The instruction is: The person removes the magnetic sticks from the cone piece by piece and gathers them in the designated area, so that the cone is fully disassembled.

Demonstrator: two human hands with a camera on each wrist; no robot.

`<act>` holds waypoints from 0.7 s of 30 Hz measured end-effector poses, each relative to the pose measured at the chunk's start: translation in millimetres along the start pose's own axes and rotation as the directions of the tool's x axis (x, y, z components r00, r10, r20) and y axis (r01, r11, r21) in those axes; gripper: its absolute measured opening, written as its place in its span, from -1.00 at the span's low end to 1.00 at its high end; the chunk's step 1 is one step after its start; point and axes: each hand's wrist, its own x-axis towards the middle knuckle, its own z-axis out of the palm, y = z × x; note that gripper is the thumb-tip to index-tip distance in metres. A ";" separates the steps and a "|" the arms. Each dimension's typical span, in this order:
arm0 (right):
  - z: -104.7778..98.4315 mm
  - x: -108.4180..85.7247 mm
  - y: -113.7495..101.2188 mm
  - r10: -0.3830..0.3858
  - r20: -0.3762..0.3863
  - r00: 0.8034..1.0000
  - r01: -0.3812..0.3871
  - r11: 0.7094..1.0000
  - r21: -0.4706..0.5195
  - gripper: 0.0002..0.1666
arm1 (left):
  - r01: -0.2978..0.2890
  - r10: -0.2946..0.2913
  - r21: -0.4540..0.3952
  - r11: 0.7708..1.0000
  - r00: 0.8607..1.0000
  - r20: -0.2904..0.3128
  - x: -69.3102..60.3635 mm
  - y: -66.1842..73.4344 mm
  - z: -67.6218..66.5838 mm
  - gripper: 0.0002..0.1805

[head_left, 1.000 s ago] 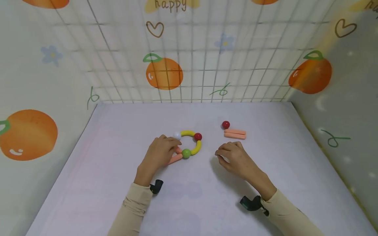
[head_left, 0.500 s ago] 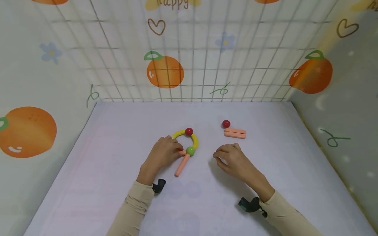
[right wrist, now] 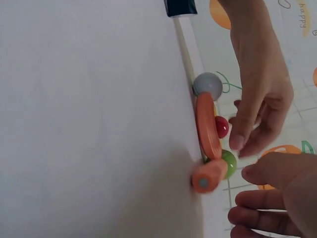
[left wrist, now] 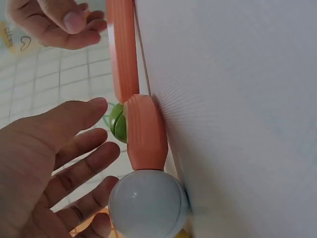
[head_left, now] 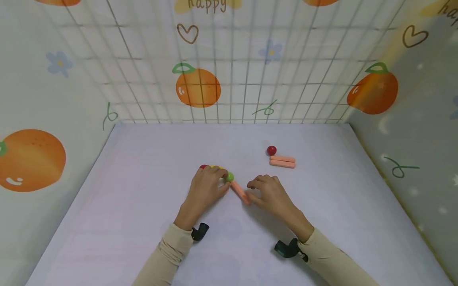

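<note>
A chain of toy rods and balls lies on the table under my left hand point(head_left: 209, 186), which hides much of it. A green ball point(head_left: 230, 176) shows by my left fingertips, and a straight orange rod point(head_left: 239, 192) runs from it toward my right hand. A red ball point(head_left: 203, 167) and a yellow curved rod point(head_left: 216, 167) peek out behind the knuckles. In the left wrist view, a curved orange rod point(left wrist: 146, 131) meets a white ball point(left wrist: 146, 203); the left fingers are spread beside them. My right hand point(head_left: 268, 194), fingers loosely bent and holding nothing, hovers by the straight rod's end.
Farther back on the right, a loose red ball point(head_left: 271, 150) sits beside two orange rods point(head_left: 282, 164) lying side by side. Printed cloth walls point(head_left: 236, 71) enclose the table point(head_left: 143, 159) at the back and sides. A black camera point(head_left: 286, 249) juts from the right wrist.
The chain has turned counterclockwise under my left hand, swinging the straight rod from lower left to lower right. The left fingers have loosened from the chain. My right hand has moved left toward the rod.
</note>
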 end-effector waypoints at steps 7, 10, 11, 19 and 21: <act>12.9 4.2 -6.7 0.052 0.036 0.998 -0.050 0.998 -0.046 -0.79 | -0.080 0.078 -0.037 0.996 0.996 -0.053 -0.4 -9.9 12.7 -0.61; 16.6 5.9 -8.9 0.046 0.026 0.999 -0.044 0.997 -0.062 -0.83 | -0.110 0.108 -0.027 0.994 0.992 -0.069 0.1 -11.9 16.6 -0.66; 17.4 6.6 -9.3 0.042 0.024 0.999 -0.040 0.997 -0.063 -0.85 | -0.111 0.109 -0.029 0.993 0.991 -0.072 0.2 -12.3 17.3 -0.67; 12.7 9.9 -9.9 0.100 0.080 0.992 -0.099 0.995 -0.016 -0.87 | -0.067 0.073 0.070 0.995 0.993 -0.091 1.6 -8.3 17.1 -0.73; 11.9 9.3 -10.0 0.110 0.091 0.990 -0.111 0.994 -0.002 -0.86 | -0.042 0.051 0.105 0.994 0.996 -0.078 0.3 -5.3 16.0 -0.74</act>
